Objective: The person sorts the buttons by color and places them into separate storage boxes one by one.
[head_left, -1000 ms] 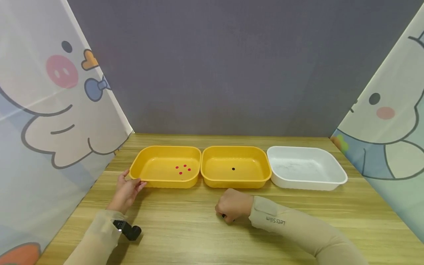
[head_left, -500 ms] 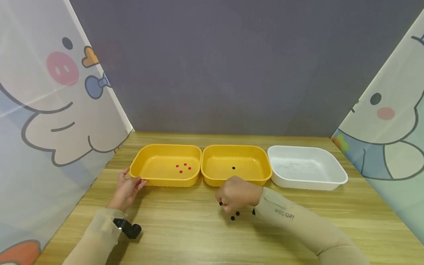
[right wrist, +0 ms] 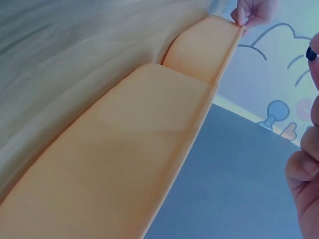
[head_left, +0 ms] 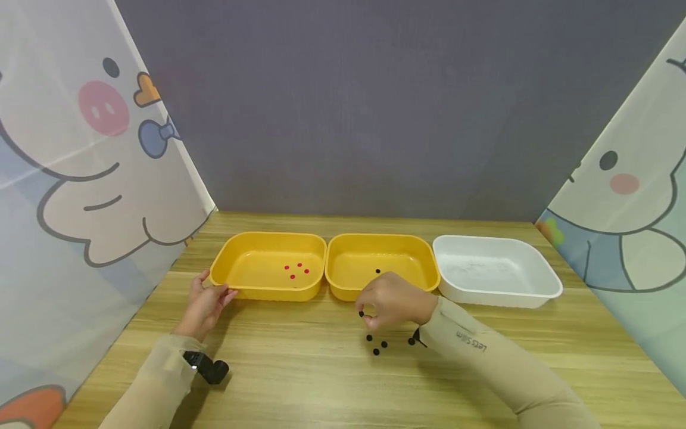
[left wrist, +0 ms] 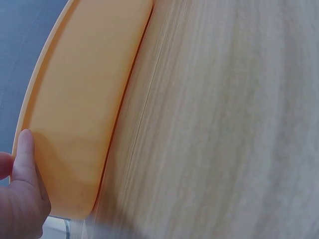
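Observation:
My right hand [head_left: 395,302] pinches a small round black piece [head_left: 361,314] between thumb and forefinger, close in front of the middle yellow tray [head_left: 343,293]. The same black piece [right wrist: 311,53] shows at the fingertips in the right wrist view. Several more black pieces [head_left: 376,351] lie on the table below this hand. A single black dot [head_left: 377,271] is inside the middle tray. At the front left corner of the left yellow tray [head_left: 278,294], my left hand [head_left: 202,310] grips the rim, its thumb [left wrist: 25,154] against the outer wall. Small red pieces [head_left: 292,276] lie in that tray.
A white tray [head_left: 498,299] stands at the right end of the row, beside the middle tray. Behind the wooden table [head_left: 289,369] rises a grey wall [head_left: 343,119]. Cartoon-printed sheets [head_left: 123,179] flank both sides. A black wrist device [head_left: 206,366] sits on the left sleeve.
My right hand has lifted forward from the table toward the middle tray with a black piece, uncovering the loose black pieces beneath it. The left hand stays on the left tray's rim.

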`<action>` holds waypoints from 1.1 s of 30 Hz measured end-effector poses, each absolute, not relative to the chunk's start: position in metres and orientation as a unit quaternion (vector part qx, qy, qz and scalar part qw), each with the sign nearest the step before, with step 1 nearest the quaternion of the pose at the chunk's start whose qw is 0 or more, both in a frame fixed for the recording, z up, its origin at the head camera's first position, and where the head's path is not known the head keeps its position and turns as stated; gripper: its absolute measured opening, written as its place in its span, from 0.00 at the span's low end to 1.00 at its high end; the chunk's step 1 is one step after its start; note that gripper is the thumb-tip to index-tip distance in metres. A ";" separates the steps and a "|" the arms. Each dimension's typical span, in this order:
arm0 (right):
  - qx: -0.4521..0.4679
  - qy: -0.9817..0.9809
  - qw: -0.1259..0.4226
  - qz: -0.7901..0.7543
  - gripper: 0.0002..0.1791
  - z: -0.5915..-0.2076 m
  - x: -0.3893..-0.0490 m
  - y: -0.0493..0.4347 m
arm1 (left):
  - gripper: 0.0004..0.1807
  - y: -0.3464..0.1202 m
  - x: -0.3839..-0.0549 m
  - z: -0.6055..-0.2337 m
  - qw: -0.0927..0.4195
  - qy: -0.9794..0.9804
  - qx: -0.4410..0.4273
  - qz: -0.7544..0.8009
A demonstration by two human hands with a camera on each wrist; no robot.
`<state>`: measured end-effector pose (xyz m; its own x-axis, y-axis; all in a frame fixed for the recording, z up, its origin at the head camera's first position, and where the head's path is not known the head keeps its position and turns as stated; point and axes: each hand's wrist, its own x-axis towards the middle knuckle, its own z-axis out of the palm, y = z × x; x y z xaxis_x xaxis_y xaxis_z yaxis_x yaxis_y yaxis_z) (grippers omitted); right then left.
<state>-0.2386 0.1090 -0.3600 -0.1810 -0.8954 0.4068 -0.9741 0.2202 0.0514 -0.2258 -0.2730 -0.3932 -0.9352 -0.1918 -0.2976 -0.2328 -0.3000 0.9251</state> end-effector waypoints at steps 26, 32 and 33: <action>0.597 -0.759 0.223 0.131 0.09 -0.359 -0.245 0.134 | 0.43 -0.274 -0.227 -0.394 0.021 0.594 -0.185 0.783; 0.572 -0.783 0.222 0.099 0.09 -0.355 -0.251 0.143 | 0.43 -0.274 -0.227 -0.394 0.024 0.599 -0.186 0.778; 0.567 -0.790 0.215 0.095 0.09 -0.354 -0.251 0.144 | 0.43 -0.274 -0.227 -0.394 0.025 0.599 -0.186 0.778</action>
<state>-0.2508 0.1442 -0.3543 -0.2651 -0.8541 0.4476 -0.9358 0.3398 0.0942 -0.2268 -0.2739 -0.3937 -0.9294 -0.1851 -0.3193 -0.2616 -0.2801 0.9237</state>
